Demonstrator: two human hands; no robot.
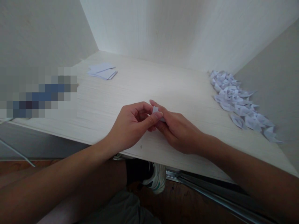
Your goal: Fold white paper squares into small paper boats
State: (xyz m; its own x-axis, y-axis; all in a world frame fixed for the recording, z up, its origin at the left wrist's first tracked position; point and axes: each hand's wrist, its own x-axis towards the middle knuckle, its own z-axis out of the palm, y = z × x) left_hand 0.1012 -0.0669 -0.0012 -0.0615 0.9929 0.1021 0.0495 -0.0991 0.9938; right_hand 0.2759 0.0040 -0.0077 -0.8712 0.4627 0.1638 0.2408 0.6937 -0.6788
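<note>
Above the front part of the white table, my two hands meet around a small folded piece of white paper [155, 109]. My left hand [133, 124] pinches it between thumb and fingers. From the other side, my right hand [176, 129] grips the same paper, and its fingers cover most of it. Only a pale corner shows between the fingertips, so its full shape is hidden. To the right lies a heap of folded paper pieces [233, 96] with pointed ends. A small stack of flat paper sheets [102, 71] rests at the back left.
The white table [149, 84] is bounded by a back wall [140, 28] and side panels. A blurred-out patch [44, 93] covers something at the left. Below the front edge are a shoe [157, 179], a metal rail [205, 189] and a pale cable [17, 152].
</note>
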